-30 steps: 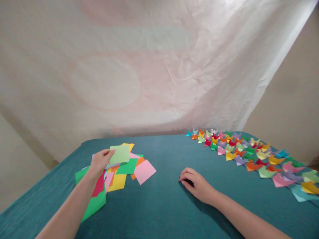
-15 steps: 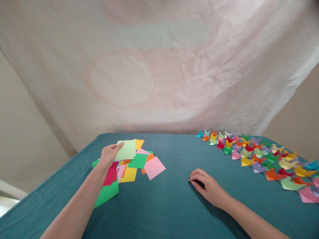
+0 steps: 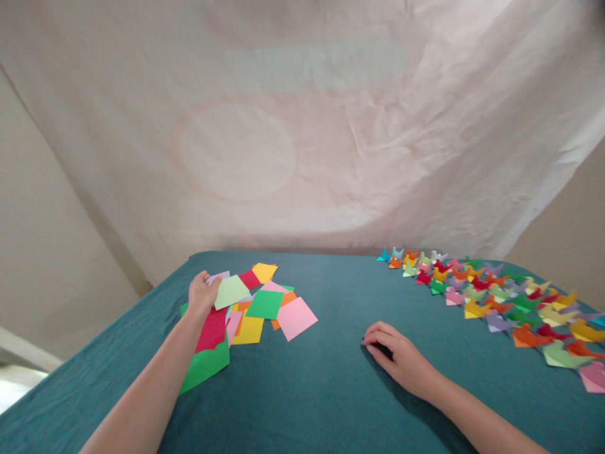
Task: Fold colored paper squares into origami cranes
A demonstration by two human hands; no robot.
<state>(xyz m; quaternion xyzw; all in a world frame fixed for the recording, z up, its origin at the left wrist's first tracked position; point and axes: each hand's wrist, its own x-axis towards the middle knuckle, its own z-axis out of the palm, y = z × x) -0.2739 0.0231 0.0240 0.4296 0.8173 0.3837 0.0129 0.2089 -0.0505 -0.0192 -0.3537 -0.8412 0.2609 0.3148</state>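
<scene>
At the left edge of a spread of coloured paper, my left hand [image 3: 203, 294] has its thumb apart from its fingers. The thumb is at the left side of a pale green paper sheet [image 3: 232, 292], which lies slanted on the others. The fingertips are beside a lavender paper sheet [image 3: 221, 276] just behind it. Some of the fingers are hidden behind the hand. On the cloth, right of the paper, rests my right hand [image 3: 394, 353], loosely curved, thumb and fingers apart, holding nothing.
Around the left hand lie red [image 3: 212, 329], green [image 3: 265, 304], yellow [image 3: 249, 330] and pink paper sheets [image 3: 297, 318]. Rows of folded paper birds [image 3: 524, 302] stand along the right side of the teal tablecloth [image 3: 326, 391]. A pale fabric sheet [image 3: 326, 139] hangs behind.
My left hand has lowered the pale green sheet onto the pile and drawn slightly back left. Lavender and red sheets now show near it. My right hand stays put; the view has shifted slightly.
</scene>
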